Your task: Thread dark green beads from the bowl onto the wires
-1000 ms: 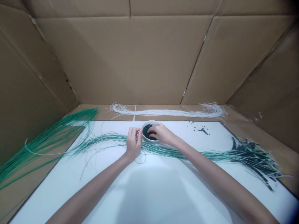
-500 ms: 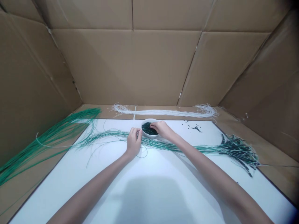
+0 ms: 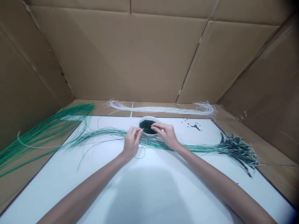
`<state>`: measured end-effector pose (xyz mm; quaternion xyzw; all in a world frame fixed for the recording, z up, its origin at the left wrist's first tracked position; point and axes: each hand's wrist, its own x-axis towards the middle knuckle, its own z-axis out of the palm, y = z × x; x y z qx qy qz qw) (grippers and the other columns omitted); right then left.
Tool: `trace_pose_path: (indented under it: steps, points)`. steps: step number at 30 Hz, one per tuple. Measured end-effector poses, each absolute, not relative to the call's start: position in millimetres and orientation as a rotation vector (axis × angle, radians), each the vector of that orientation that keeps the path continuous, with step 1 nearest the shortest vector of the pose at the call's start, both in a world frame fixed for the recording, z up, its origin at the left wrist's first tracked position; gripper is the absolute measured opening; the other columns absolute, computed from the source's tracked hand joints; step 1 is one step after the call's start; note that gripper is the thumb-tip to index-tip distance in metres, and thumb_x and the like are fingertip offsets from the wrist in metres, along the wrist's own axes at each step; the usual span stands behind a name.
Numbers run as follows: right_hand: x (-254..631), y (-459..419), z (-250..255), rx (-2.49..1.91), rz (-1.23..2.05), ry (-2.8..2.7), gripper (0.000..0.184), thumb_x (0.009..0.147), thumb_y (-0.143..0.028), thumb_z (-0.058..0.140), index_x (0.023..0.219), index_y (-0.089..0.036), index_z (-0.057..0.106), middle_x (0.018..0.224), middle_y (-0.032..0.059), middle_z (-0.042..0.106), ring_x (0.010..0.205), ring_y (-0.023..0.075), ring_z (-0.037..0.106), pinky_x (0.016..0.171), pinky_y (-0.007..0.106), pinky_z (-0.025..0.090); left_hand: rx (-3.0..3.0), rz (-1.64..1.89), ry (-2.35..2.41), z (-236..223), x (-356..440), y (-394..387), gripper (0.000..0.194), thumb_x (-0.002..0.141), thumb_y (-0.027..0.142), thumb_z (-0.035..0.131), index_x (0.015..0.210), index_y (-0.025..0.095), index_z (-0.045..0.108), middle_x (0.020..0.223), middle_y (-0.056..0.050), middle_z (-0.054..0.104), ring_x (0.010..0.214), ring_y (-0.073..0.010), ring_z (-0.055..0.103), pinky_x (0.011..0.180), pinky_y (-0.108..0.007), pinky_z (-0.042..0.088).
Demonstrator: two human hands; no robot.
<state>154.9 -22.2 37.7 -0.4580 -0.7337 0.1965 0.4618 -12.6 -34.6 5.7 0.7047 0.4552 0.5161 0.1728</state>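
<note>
My left hand [image 3: 131, 142] is closed in a pinch on the end of a thin white string [image 3: 141, 131], whose tip points toward the bowl. A small white bowl [image 3: 145, 119] full of dark green beads stands just beyond my hands. My right hand [image 3: 166, 133] hovers at the bowl's near right edge, thumb and forefinger pinched together; what they hold is too small to make out. Both hands rest over a long bundle of green strings [image 3: 105, 135] lying across the white board [image 3: 149, 186].
A bundle of white strings [image 3: 161, 109] lies along the back. More green strings [image 3: 44, 130] fan off the left edge. Strings with dark beads threaded on them [image 3: 238, 149] pile at the right. Several loose beads [image 3: 193, 126] lie near the bowl. Cardboard walls enclose the space.
My right hand has drawn back out of the bowl toward me, fingers pinched. The left hand stays on the string. The camera has shifted slightly.
</note>
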Motion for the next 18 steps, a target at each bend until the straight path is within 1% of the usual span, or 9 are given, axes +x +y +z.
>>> trace_pose_path:
  steps: [2, 5, 7, 11, 18]
  points:
    - [155.0, -37.0, 33.6, -1.095, 0.585, -1.638, 0.015, 0.075, -0.028, 0.056, 0.075, -0.017, 0.066, 0.079, 0.0039, 0.066, 0.074, 0.0153, 0.059, 0.072, 0.025, 0.045, 2.072, 1.498, 1.246, 4.7, -12.4, -37.3, 0.014, 0.084, 0.024, 0.041, 0.081, 0.017, 0.053, 0.077, -0.002, 0.051, 0.067, -0.01, 0.049, 0.059, -0.02, 0.04]
    - [154.5, -57.7, 21.4, -1.124, 0.76, -1.473, 0.015, 0.073, -0.03, 0.057, 0.076, -0.018, 0.066, 0.071, 0.0031, 0.063, 0.06, 0.013, 0.055, 0.06, 0.025, 0.046, 2.245, 1.549, 1.15, 3.5, -12.1, -44.0, 0.009, 0.083, 0.021, 0.043, 0.081, 0.017, 0.051, 0.074, -0.003, 0.051, 0.066, -0.0102, 0.05, 0.058, -0.02, 0.041]
    - [154.2, -67.0, 11.3, -1.15, 0.833, -1.393, 0.015, 0.073, -0.03, 0.058, 0.075, -0.018, 0.067, 0.069, 0.0029, 0.062, 0.055, 0.0114, 0.053, 0.056, 0.024, 0.046, 2.346, 1.548, 1.111, 2.9, -11.8, -48.4, 0.007, 0.082, 0.02, 0.045, 0.079, 0.016, 0.051, 0.072, -0.003, 0.053, 0.064, -0.0105, 0.05, 0.056, -0.02, 0.041]
    - [154.9, -71.7, -2.0, -1.151, 0.931, -1.335, 0.016, 0.072, -0.032, 0.059, 0.075, -0.019, 0.068, 0.076, 0.004, 0.064, 0.054, 0.0107, 0.053, 0.056, 0.025, 0.047, 2.474, 1.447, 1.076, 2.5, -10.6, -52.7, 0.007, 0.081, 0.021, 0.046, 0.081, 0.016, 0.052, 0.07, -0.003, 0.055, 0.062, -0.0106, 0.051, 0.055, -0.02, 0.041]
    - [157.2, -69.1, -1.2, -1.106, 0.961, -1.368, 0.014, 0.072, -0.028, 0.059, 0.079, -0.02, 0.068, 0.072, 0.0025, 0.063, 0.06, 0.0117, 0.055, 0.063, 0.027, 0.048, 2.48, 1.36, 1.014, 2.3, -9.8, -50.4, 0.008, 0.082, 0.018, 0.046, 0.081, 0.017, 0.054, 0.071, -0.002, 0.057, 0.064, -0.0092, 0.051, 0.058, -0.019, 0.041]
